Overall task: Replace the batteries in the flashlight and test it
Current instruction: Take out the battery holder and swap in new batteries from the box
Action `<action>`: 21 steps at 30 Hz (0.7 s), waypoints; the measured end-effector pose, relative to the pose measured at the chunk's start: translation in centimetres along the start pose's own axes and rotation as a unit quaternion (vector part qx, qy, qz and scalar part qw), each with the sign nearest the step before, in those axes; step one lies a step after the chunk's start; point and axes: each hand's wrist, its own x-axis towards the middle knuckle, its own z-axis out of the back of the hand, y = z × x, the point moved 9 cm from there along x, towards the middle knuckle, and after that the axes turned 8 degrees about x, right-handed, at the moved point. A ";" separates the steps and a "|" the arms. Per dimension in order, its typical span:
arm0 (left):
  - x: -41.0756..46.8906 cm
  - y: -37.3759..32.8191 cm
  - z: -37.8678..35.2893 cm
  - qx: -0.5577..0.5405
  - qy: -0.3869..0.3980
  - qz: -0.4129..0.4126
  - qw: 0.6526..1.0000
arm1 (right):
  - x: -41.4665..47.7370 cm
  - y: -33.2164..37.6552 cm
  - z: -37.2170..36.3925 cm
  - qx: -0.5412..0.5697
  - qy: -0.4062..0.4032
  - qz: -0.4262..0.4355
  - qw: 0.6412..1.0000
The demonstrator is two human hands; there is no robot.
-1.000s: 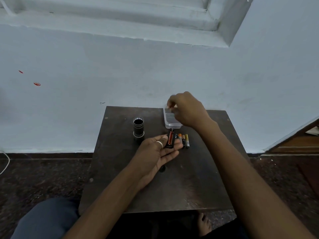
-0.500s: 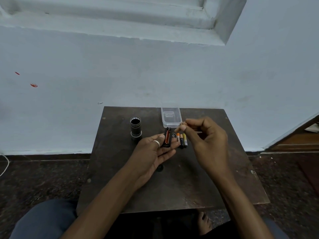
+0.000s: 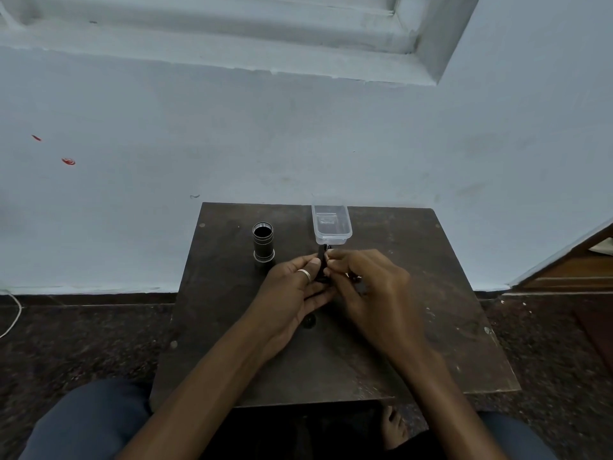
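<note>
The table (image 3: 431, 343) carries everything. The flashlight (image 3: 263, 242) stands upright at far left, open end up, likely parked there to take its cells back later. A clear tub (image 3: 331, 224) sits far, right of it. Near centre, the left hand (image 3: 295, 290) is closed round a dark battery holder (image 3: 321, 260), keeping it steady and tilted up. The right hand (image 3: 371, 287) touches it, fingertips pinched at the holder's edge, apparently seating a cell; what they grip is too small to tell. Both hands hide any loose batteries. A small dark cap (image 3: 310, 322) lies beneath the left wrist.
</note>
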 end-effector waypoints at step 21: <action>-0.6 -0.8 -0.5 0.049 0.010 -0.011 0.999 | 0.0 -3.6 -1.0 0.120 0.095 -0.225 0.962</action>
